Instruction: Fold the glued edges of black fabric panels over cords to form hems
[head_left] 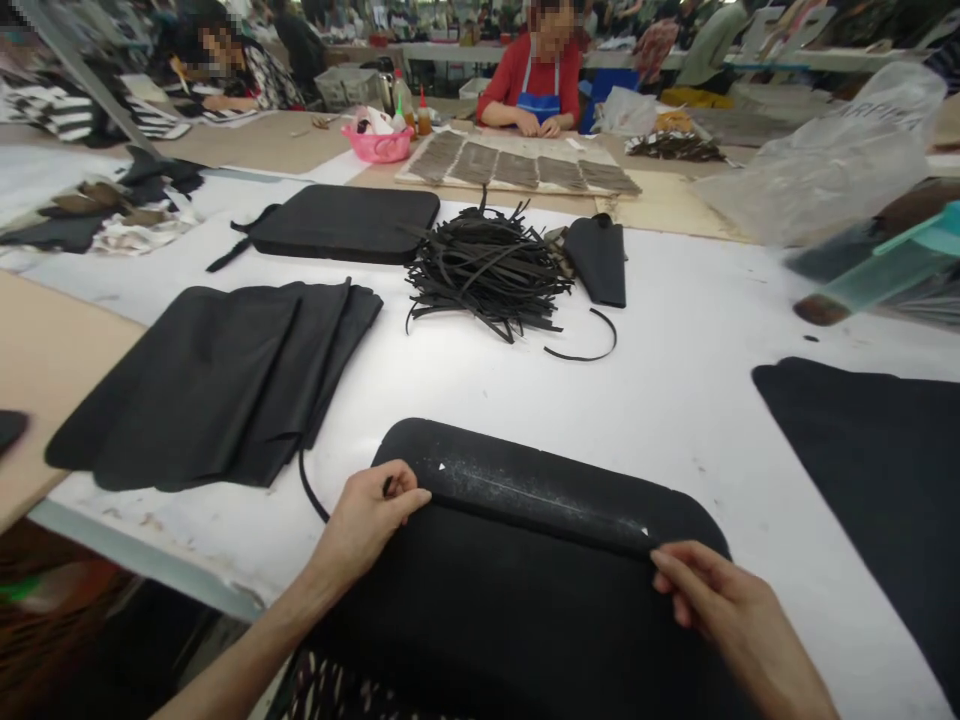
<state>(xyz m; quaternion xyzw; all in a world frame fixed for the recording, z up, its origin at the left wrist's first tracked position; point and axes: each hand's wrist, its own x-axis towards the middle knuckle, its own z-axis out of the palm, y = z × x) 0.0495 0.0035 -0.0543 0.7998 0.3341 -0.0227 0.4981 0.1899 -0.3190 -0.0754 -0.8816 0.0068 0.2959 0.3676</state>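
Note:
A black fabric panel (525, 580) with rounded corners lies on the white table (675, 390) right in front of me, its far edge folded over and dusted with white marks. My left hand (367, 525) is closed on the fold's left end, pinching it together with a thin black strip (309, 488). My right hand (731, 615) pinches the fold's right end, fingers pressed together on the fabric.
A stack of black fabric sheets (217, 385) lies to the left, a pile of black strips (487, 270) in the middle, a finished black panel (341, 222) behind, another black piece (877, 460) at right. Two people sit at the far tables; a pink basket (379, 145) stands there.

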